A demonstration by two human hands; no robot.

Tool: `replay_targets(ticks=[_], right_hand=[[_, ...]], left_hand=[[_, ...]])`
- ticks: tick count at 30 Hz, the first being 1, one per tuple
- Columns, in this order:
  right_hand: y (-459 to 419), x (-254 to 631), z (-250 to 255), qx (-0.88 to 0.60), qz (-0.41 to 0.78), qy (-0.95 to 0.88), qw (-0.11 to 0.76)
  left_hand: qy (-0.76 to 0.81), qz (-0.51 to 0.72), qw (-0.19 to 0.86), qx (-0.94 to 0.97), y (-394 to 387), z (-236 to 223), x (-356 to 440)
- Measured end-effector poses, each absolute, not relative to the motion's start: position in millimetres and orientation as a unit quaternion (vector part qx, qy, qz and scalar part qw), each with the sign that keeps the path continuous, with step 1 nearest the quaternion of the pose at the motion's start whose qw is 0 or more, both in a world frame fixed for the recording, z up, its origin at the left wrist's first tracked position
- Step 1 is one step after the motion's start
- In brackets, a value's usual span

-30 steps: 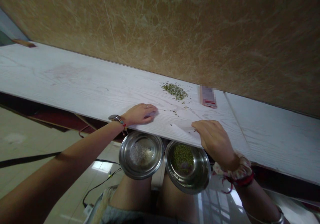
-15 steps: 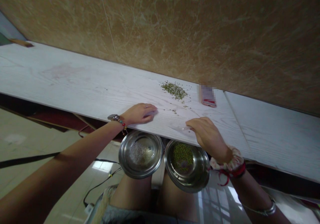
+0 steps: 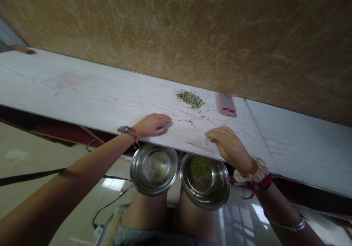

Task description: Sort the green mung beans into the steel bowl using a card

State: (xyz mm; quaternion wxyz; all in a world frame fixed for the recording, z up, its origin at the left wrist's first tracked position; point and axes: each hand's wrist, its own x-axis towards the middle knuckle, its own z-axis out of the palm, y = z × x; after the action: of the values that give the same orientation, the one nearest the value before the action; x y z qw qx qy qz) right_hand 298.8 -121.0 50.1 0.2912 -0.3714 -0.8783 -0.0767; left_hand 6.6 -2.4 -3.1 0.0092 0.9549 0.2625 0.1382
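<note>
My left hand (image 3: pixel 152 124) rests on the white wood-grain tabletop (image 3: pixel 96 95), fingers extended and holding nothing visible. My right hand (image 3: pixel 229 141) pinches a thin, whitish translucent piece, perhaps plastic (image 3: pixel 195 138), low over the table near its front edge. Beyond both hands lies a loose pile of green beans mixed with white grains (image 3: pixel 191 99), a few strays scattered on its near side. Just below the table edge, a steel bowl (image 3: pixel 176 180) with white grains sits on the left. Beside it, a second steel bowl (image 3: pixel 225 191) holds green beans.
A phone (image 3: pixel 227 106) lies at the back, right of the pile. Behind the table rises a brown marbled wall (image 3: pixel 176 29). A brown object (image 3: pixel 22 49) sits at the far left end. Black cables (image 3: pixel 110 201) hang and run below on the left.
My right hand has turned slightly, and the translucent piece shows more broadly and whiter. My left hand stays in place. Pile and bowls look the same; the view has shifted slightly.
</note>
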Motion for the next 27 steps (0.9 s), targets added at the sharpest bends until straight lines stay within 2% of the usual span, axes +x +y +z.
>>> replay_targets(ticks=[10, 14, 19, 22, 27], right_hand=[[-139.5, 325.8, 62.4, -0.326, -0.090, -0.899, 0.279], [-143.1, 332.1, 63.6, -0.391, -0.184, -0.857, 0.282], [-146.7, 331.0, 61.8, -0.466, -0.300, -0.808, 0.202], [-151.0, 321.5, 61.0, -0.463, -0.298, -0.817, 0.173], [-160.3, 298.7, 64.3, -0.437, -0.259, -0.842, 0.178]], left_hand=[[0.215, 0.143, -0.004, 0.966, -4.4, -1.6, 7.6], [0.176, 0.147, -0.007, 0.973, -6.8, 0.0, 8.6], [0.132, 0.120, -0.015, 0.984, -7.4, 2.9, 7.8], [0.121, 0.107, -0.017, 0.987, -8.0, 5.9, 7.1], [0.121, 0.102, 0.004, 0.987, -9.4, 7.5, 8.0]])
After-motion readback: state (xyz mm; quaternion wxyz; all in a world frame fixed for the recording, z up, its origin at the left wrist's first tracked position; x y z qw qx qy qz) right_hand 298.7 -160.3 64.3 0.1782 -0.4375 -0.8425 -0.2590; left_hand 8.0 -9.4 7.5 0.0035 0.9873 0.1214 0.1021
